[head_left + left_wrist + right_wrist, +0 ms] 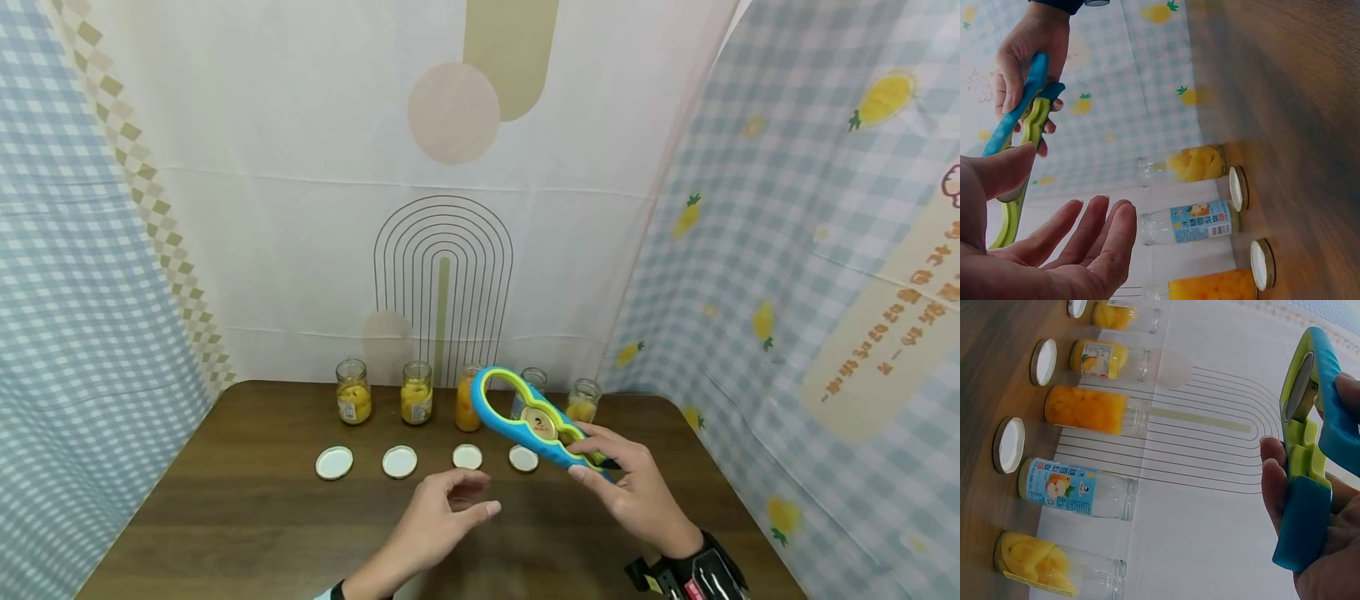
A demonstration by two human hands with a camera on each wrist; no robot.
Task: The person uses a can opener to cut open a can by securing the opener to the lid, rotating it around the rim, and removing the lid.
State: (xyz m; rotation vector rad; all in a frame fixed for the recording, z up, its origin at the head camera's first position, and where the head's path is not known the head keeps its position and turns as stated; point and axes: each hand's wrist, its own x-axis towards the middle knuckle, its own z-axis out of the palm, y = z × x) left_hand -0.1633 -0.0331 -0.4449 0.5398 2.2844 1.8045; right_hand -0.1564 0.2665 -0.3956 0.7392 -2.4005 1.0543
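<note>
My right hand [633, 487] grips the handles of a blue and green jar opener [510, 429], raised above the table and tilted. A gold jar lid [540, 422] sits between the opener's green inner edges. To the left of the opener, my left hand [438, 518] is held over the table with relaxed fingers and nothing in it. In the left wrist view its thumb overlaps the opener. Behind the hands stand several lidless glass jars, among them a jar of orange fruit [1088, 411], one with a blue label [1063, 487] and one of yellow fruit [1038, 562].
Two more jars of yellow fruit, one at the far left [353, 398] and one beside it [416, 398], stand in the same row. White-faced lids lie in front, including a leftmost lid [333, 462] and a rightmost lid [523, 458]. Cloth [300, 250] hangs around the wooden table [247, 517].
</note>
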